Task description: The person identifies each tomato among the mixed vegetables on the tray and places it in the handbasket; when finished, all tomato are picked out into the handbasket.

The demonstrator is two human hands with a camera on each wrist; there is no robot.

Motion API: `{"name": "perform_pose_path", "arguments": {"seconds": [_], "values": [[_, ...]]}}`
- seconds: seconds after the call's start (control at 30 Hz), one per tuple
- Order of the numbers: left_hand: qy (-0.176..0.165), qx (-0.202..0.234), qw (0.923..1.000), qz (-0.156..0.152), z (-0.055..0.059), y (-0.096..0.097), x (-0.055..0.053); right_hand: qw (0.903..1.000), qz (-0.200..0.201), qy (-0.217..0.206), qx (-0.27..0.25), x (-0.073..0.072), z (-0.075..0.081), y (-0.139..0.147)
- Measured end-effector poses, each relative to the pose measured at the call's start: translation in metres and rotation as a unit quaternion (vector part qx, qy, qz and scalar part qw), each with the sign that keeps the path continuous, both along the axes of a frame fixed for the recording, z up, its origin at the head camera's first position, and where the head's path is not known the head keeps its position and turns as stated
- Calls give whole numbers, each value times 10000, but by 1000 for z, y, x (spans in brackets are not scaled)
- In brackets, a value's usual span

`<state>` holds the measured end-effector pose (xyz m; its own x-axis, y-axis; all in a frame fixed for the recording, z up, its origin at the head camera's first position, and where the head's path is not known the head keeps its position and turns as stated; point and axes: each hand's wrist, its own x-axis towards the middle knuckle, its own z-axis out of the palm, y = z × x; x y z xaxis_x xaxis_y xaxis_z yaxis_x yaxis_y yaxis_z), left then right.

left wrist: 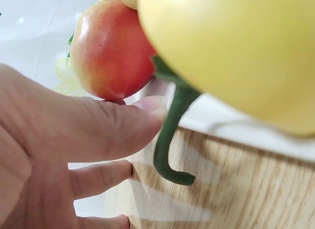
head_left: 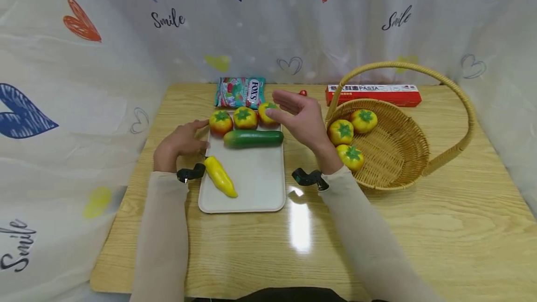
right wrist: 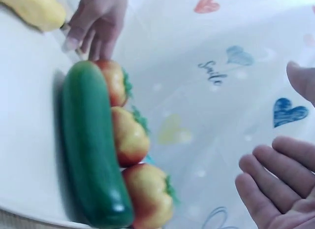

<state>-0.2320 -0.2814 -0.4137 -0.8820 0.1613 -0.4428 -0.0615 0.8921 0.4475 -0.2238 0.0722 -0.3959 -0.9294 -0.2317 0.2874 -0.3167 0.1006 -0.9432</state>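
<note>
A white tray (head_left: pixel 250 176) bears a row of yellow-red tomatoes with green leafy tops along its far end. Just before them lies a green cucumber (head_left: pixel 253 138), crosswise. A yellow pepper (head_left: pixel 220 177) lies at the tray's left side, its curved green stem (left wrist: pixel 170 135) over the edge. My left hand (head_left: pixel 182 142) is at the tray's left edge, fingertips right at the leftmost tomato (head_left: pixel 220 124), thumb close to the pepper's stem. Above the far right corner my right hand (head_left: pixel 304 118) hovers with fingers extended and nothing in it, overlapping the rightmost tomato (head_left: pixel 267 112).
Right of the tray stands a wicker basket (head_left: pixel 388 157) with a tall handle, holding several tomatoes (head_left: pixel 364 120). A teal FOX'S candy bag (head_left: pixel 240 92) lies behind the tray. Along the back edge is a red pasta box (head_left: pixel 373 95). A hanging cloth (head_left: pixel 268 27) borders the table.
</note>
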Motion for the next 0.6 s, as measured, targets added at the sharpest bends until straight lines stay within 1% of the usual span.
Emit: {"name": "perform_pose_path", "arguments": {"seconds": [0.07, 0.17, 0.23, 0.3, 0.4, 0.47, 0.6], "values": [[12, 14, 10000, 2, -1, 0, 0, 9996, -227, -116, 104, -6, -8, -6], [30, 23, 10000, 5, -2, 0, 0, 9960, -577, -515, 436, -14, -19, -12], [33, 23, 10000, 10, -2, 0, -1, 9900, -783, -868, 783, -18, -26, -15], [17, 14, 10000, 20, -2, 1, -1, 9827, -936, -1109, 1155, -22, -31, -18], [-1, 4, 10000, 24, -2, 1, -1, 9748, -1077, -1258, 1492, -27, -37, -23], [-7, -6, 10000, 24, -2, 1, -1, 9724, -1115, -1283, 1599, -31, -40, -26], [24, -43, 10000, 14, -3, 0, -2, 9673, -1031, -1369, 1869, -38, -45, -29]]}}
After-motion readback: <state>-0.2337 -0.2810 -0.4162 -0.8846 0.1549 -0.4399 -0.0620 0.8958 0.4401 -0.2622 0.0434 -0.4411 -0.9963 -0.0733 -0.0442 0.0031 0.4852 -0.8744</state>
